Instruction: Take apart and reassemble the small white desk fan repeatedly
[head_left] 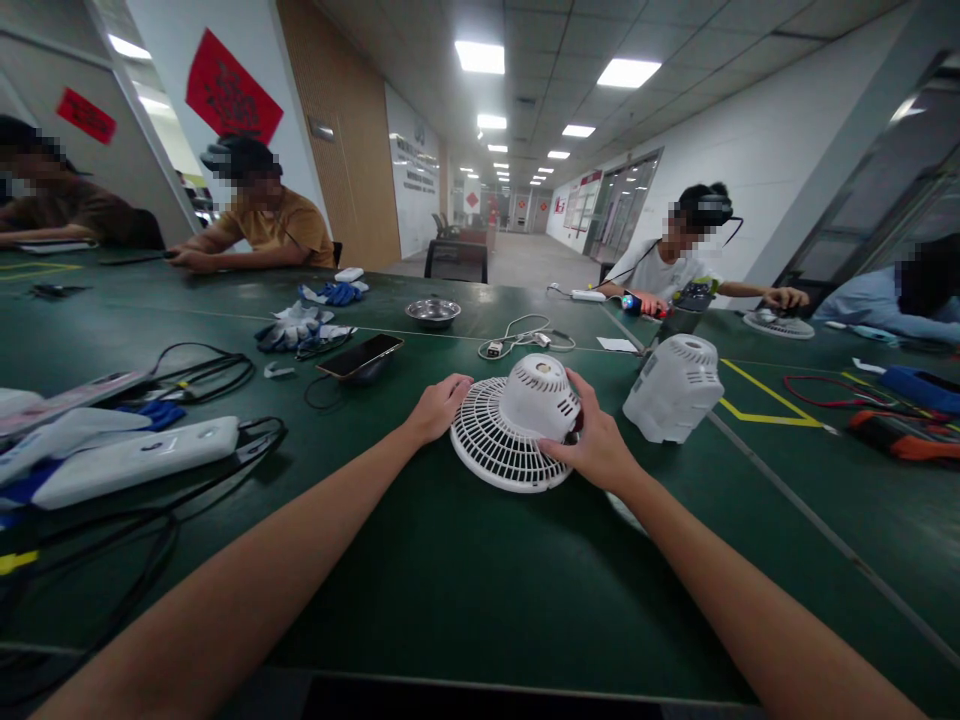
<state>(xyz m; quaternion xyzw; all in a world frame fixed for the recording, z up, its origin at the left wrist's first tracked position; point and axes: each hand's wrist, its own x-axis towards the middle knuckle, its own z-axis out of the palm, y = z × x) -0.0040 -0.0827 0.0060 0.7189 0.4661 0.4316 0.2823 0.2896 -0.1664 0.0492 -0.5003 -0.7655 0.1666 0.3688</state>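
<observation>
A white fan grille [491, 445] lies on the green table in front of me, with a rounded, slotted motor housing [536, 395] on top of it. My left hand [441, 408] grips the grille's left rim, fingers together along its edge. Around the right side of the motor housing curls my right hand [600, 440], thumb low at the front and fingers behind. What lies under the right palm is hidden. A white plastic fan base [673, 390] stands upright just to the right. Part of a pale object [628, 512] shows beneath my right wrist.
Behind the grille are a coiled white cable [525, 340] and a metal bowl [433, 312]. Leftward lie a phone [364, 356], gloves [300, 328], a white power strip [142, 460] and black cords. A multimeter [904, 436] sits at right. Several people work around the table.
</observation>
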